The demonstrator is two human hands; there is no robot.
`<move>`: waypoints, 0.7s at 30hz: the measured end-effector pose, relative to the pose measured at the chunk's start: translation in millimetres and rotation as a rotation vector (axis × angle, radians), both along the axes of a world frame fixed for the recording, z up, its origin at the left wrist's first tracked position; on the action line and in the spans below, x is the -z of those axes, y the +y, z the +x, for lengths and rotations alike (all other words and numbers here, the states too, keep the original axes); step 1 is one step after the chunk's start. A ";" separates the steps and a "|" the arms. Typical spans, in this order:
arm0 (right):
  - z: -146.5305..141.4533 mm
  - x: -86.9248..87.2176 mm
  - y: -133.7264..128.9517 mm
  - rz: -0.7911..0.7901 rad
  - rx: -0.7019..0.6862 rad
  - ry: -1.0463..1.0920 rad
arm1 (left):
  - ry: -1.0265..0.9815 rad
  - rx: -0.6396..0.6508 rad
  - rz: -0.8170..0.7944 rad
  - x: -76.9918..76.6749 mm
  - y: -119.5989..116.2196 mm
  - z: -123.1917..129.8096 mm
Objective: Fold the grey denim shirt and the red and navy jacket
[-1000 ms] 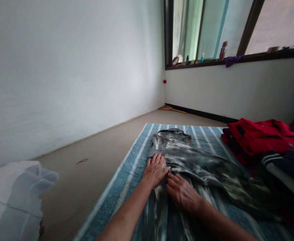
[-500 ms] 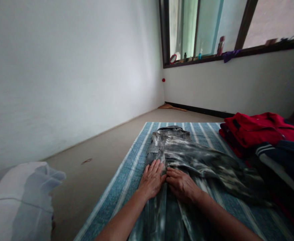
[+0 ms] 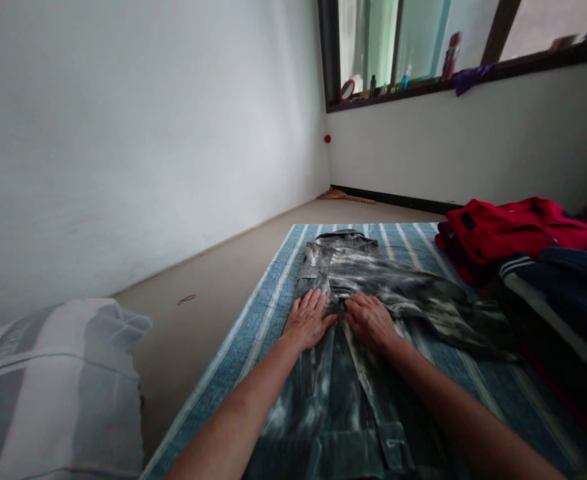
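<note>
A grey-black tie-dye jacket [image 3: 338,393] lies spread on a blue striped cloth [image 3: 268,293], its collar at the far end and one sleeve [image 3: 423,293] stretched out to the right. My left hand [image 3: 307,321] rests flat on the jacket's left side, fingers spread. Just right of it, my right hand [image 3: 369,321] touches the jacket below the sleeve's base. Its fingers are slightly bent and lie on the fabric, with no fold visibly pinched. The thumb is hidden.
Folded red clothes [image 3: 518,230] and dark navy clothes [image 3: 563,293] are piled at the right. A grey-and-white covered bundle [image 3: 58,387] sits at lower left. Beyond the cloth's left edge is bare floor with a small loop [image 3: 186,300]. Bottles and a mirror [image 3: 347,90] line the windowsill.
My right hand has shifted slightly right, away from my left hand, leaving a wider gap. The view has tilted down, showing more of the jacket's near hem.
</note>
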State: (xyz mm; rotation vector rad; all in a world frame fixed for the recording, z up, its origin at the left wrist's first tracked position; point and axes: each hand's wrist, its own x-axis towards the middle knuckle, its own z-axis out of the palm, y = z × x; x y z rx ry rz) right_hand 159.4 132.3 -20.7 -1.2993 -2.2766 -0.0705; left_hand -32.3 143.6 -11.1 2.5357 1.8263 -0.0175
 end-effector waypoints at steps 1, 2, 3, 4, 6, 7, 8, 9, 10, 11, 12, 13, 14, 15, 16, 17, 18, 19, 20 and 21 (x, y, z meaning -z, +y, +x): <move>1.2 -0.1 -0.7 -0.011 0.001 0.000 | 0.000 -0.002 0.001 -0.2 -0.2 1.5; 1.7 -0.6 -2.4 -0.020 0.001 0.000 | -0.001 -0.003 0.003 -0.2 -0.4 2.8; 1.6 -1.6 -5.1 -0.025 -0.001 0.002 | -0.002 -0.002 0.004 0.1 -0.4 3.8; 0.9 -3.1 -8.8 -0.028 -0.008 0.003 | -0.003 -0.001 0.004 0.6 -0.4 4.5; -2.1 -7.3 -19.2 -0.027 -0.027 0.006 | -0.005 0.001 -0.006 1.8 -0.3 5.0; -4.4 -10.0 -25.7 -0.023 -0.045 0.010 | -0.006 0.001 -0.017 2.3 -0.1 5.0; -7.0 -13.3 -32.9 -0.017 -0.074 0.019 | -0.007 0.000 -0.027 2.7 0.0 4.9; -10.0 -17.1 -40.9 -0.010 -0.114 0.033 | -0.008 -0.001 -0.036 3.0 0.2 4.7; -13.1 -21.4 -49.7 -0.006 -0.167 0.049 | -0.008 -0.001 -0.042 3.1 0.5 4.6; -16.3 -26.0 -59.1 -0.009 -0.236 0.063 | -0.008 -0.002 -0.045 3.0 0.7 4.5; -19.5 -30.8 -69.1 -0.021 -0.314 0.071 | -0.009 -0.003 -0.046 2.8 0.8 4.5; -22.5 -35.3 -79.4 -0.045 -0.391 0.068 | -0.009 -0.003 -0.047 2.4 0.8 4.6; -25.1 -39.0 -89.8 -0.077 -0.464 0.053 | -0.010 -0.004 -0.047 1.9 0.7 4.8; -27.3 -41.7 -99.9 -0.117 -0.522 0.027 | -0.010 -0.004 -0.049 1.4 0.4 5.0; -29.0 -43.1 -109.3 -0.155 -0.567 -0.004 | -0.010 -0.005 -0.050 0.9 0.0 5.1; -30.1 -43.1 -117.4 -0.186 -0.592 -0.031 | -0.010 -0.005 -0.049 0.4 -0.5 5.2; -30.8 -42.0 -124.0 -0.209 -0.597 -0.049 | -0.012 -0.006 -0.045 0.1 -0.9 5.1; -31.0 -40.1 -128.8 -0.225 -0.593 -0.056 | -0.014 -0.007 -0.039 -0.3 -1.2 5.0; -30.9 -38.0 -132.0 -0.237 -0.584 -0.053 | -0.019 -0.008 -0.034 -0.6 -1.3 4.8; -30.5 -35.9 -133.6 -0.247 -0.573 -0.043 | -0.026 -0.009 -0.032 -0.9 -1.0 4.6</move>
